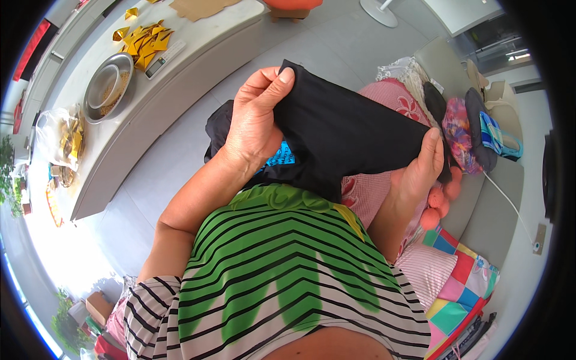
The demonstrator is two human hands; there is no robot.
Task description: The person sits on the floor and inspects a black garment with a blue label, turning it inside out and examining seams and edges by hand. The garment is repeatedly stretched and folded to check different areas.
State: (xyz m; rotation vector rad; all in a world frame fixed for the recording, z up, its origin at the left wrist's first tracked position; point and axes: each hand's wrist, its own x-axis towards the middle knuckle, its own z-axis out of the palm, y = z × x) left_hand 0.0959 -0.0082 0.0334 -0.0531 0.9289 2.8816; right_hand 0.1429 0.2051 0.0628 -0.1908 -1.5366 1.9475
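A piece of black cloth (pixel 346 121), probably a garment, is stretched out in front of my chest. My left hand (pixel 258 108) pinches its upper left corner between thumb and fingers. At the far right end, my right hand (pixel 423 166) grips the edge, thumb on top. More black fabric (pixel 219 128) hangs behind my left wrist, and the lower part bunches against my green striped shirt (pixel 297 252). Under my left wrist shows a bright blue patch with lettering (pixel 284 154); whether it belongs to the black cloth I cannot tell.
Left of me, a marble-topped counter (pixel 148 96) carries a steel bowl (pixel 130 92), folded gold paper pieces (pixel 146 42), a digital scale (pixel 164 60) and a plastic bag (pixel 56 135). On the right, folded clothes (pixel 463 130) and a patchwork cloth (pixel 468 288) lie along a grey sofa (pixel 499 193).
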